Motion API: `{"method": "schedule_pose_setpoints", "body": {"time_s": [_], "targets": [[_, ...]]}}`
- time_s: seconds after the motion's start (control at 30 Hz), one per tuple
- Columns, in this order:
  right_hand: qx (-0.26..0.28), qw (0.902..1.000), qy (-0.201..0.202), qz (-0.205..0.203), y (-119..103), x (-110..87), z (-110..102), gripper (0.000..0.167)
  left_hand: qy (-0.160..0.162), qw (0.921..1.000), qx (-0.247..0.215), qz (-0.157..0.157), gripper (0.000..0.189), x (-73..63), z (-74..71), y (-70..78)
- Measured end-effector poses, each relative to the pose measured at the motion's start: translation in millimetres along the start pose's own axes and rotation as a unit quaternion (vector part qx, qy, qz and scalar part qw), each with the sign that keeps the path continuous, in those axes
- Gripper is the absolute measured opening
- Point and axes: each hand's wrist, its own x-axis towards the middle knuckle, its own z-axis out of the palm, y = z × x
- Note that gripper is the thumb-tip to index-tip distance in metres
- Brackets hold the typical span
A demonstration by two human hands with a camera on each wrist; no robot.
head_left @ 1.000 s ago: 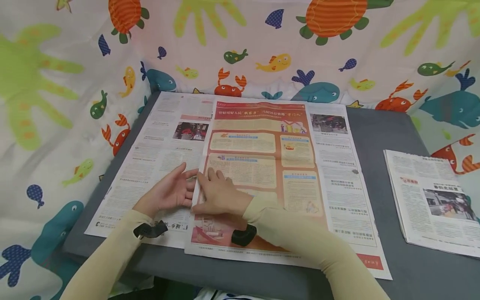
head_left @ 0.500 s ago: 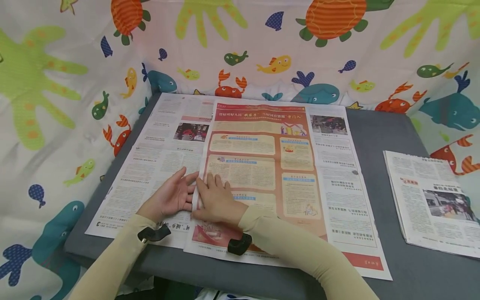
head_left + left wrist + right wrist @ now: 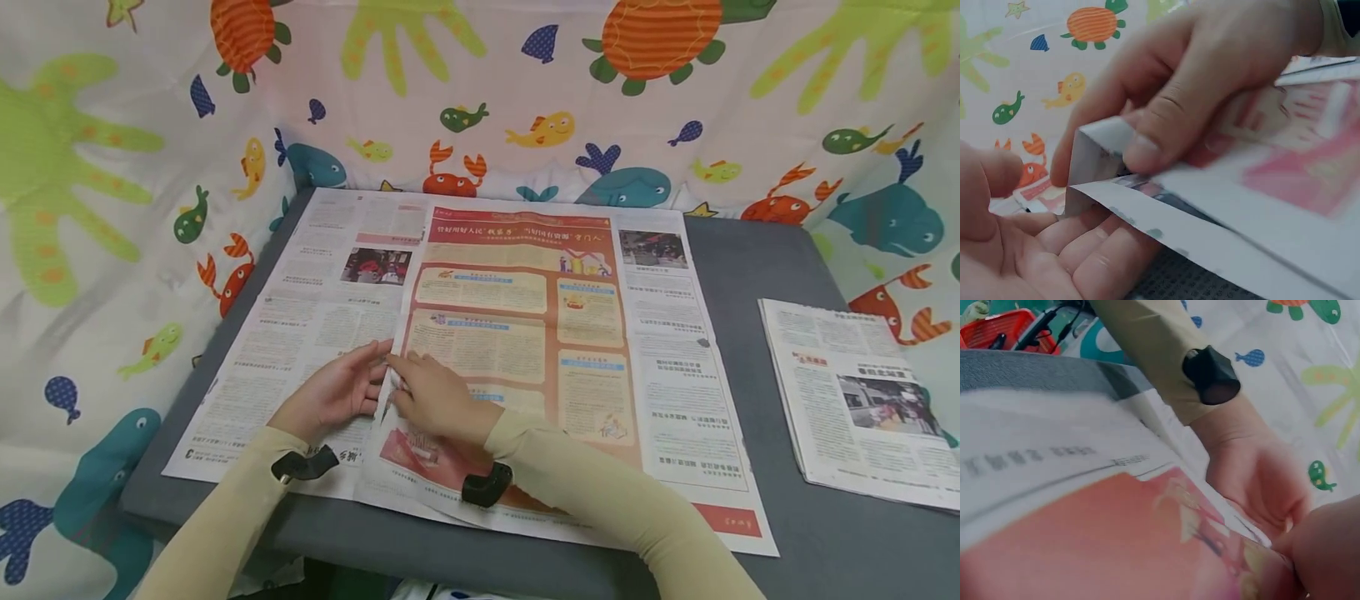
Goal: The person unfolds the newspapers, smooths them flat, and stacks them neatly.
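Spread over the grey table is an open newspaper sheet (image 3: 315,333), overlapped by a newspaper page with a red-orange layout (image 3: 480,350). My right hand (image 3: 442,400) pinches this page's left edge between thumb and fingers. In the left wrist view the right thumb (image 3: 1150,147) presses on the edge, which is lifted and bent with a gap between its layers. My left hand (image 3: 330,392) lies palm up beside that edge, its fingers (image 3: 1104,262) loosely bent beneath the paper and its thumb apart.
A folded newspaper stack (image 3: 855,408) lies at the right of the grey table (image 3: 757,258). A curtain printed with sea animals (image 3: 510,67) stands behind and to the left. In the right wrist view, a red basket (image 3: 1004,325) shows past the table's edge.
My right fingers were laid out flat on the page; now they curl and pinch its left edge. The page's lower left part has risen and bends. My left hand stays nearly in place.
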Motion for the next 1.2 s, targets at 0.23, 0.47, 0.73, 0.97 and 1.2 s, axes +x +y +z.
{"method": "schedule_pose_setpoints", "body": {"time_s": [0.23,0.47,0.73,0.97,1.2], "targets": [[0.071,0.9959,0.057,0.006,5.4,-0.5,-27.9,0.038,0.071,0.9956,0.054,0.029,0.062,10.2,2.5,3.0],[0.163,0.9817,0.09,0.038,8.2,-13.3,-66.9,0.043,0.109,0.9866,0.115,0.038,0.063,14.4,11.9,13.0],[0.25,0.9516,0.176,0.035,16.4,-49.0,-130.4,0.045,0.139,0.9622,0.225,0.066,0.081,10.8,4.1,24.0],[0.416,0.8802,0.223,0.052,46.7,-123.8,-218.9,0.042,0.181,0.9489,0.254,0.05,0.081,-16.9,-26.7,47.2],[0.617,0.7572,0.216,0.001,125.2,-202.0,-257.1,0.048,0.254,0.917,0.307,0.021,0.08,-49.6,-65.6,68.5]]}}
